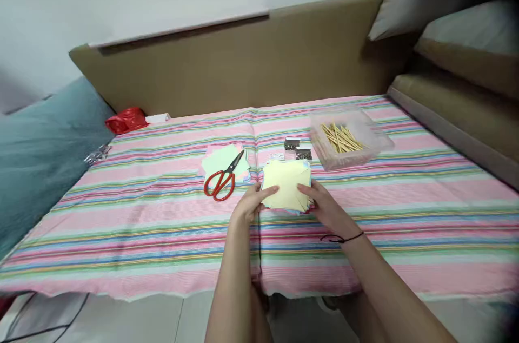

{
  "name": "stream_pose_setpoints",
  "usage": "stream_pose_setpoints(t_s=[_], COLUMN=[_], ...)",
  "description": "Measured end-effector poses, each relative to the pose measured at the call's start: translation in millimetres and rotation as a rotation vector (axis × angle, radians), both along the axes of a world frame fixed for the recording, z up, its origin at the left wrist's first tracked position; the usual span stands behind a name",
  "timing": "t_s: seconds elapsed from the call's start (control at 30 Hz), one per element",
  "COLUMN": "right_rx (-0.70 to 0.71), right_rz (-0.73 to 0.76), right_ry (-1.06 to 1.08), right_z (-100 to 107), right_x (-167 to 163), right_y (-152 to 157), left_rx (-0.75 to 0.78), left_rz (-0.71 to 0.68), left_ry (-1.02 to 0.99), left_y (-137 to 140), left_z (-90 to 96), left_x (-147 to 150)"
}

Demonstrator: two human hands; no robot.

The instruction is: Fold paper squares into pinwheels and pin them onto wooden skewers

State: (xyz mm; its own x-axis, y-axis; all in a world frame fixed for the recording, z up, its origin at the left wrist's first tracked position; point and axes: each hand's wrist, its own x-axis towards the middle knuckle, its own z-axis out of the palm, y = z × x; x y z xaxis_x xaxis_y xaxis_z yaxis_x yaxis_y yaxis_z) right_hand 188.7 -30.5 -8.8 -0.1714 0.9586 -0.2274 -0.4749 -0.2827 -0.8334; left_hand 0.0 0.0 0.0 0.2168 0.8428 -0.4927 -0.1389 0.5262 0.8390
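A stack of coloured paper squares [287,185], pale yellow on top, is held up between both hands. My left hand [250,201] grips its left side, thumb on the top sheet and fingers beneath. On the right side my right hand [320,199] grips it the same way. Blue and pink edges of lower sheets stick out unevenly. To the left, scissors [225,178] with red handles lie on a second pile of paper [221,156], light green uppermost. Just beyond the held stack are two small boxes of dark metal bits [303,154] and a small white pack [276,157].
A clear plastic tub [352,156] of thin wooden sticks [340,137] stands at the right. The striped cloth [133,235] covers the surface. A red plastic bag [127,120] and a white box [158,118] are at the far left, near a shiny crumpled item [98,154].
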Motion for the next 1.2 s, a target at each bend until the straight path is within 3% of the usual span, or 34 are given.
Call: stream_pose_setpoints(t_s=[0.2,0.4,0.5,0.63,0.93,1.07,1.2], right_rx=[0.012,-0.035,-0.055,-0.039,0.111,0.142,0.172], right_rz=[-0.005,0.0,0.069,0.117,0.12,0.118,0.099], right_ry=[-0.08,-0.325,-0.506,-0.628,-0.767,-0.818,-0.853], right_z=[7.0,10.9,6.3,-7.0,-18.8,-14.6,-11.2], right_x=[-7.8,1.2,9.4,14.3,16.9,14.3,13.2], right_y=[2.5,4.5,5.5,8.4,11.3,11.5,13.0], left_rx=[0.028,0.102,0.08,0.04,0.262,0.375,0.455], left_rz=[0.074,0.305,0.434,0.562,0.644,0.654,0.694], left_ry=[-0.156,-0.201,-0.108,0.168,0.683,0.701,0.542], left_y=[1.5,13.4,22.4,28.1,18.3,19.2,24.1], left_z=[3.6,1.9,-5.6,-16.5,-6.0,-5.1,-4.7], left_x=[0.1,-7.6,-14.2,-14.5,-18.8,-24.4,-30.6])
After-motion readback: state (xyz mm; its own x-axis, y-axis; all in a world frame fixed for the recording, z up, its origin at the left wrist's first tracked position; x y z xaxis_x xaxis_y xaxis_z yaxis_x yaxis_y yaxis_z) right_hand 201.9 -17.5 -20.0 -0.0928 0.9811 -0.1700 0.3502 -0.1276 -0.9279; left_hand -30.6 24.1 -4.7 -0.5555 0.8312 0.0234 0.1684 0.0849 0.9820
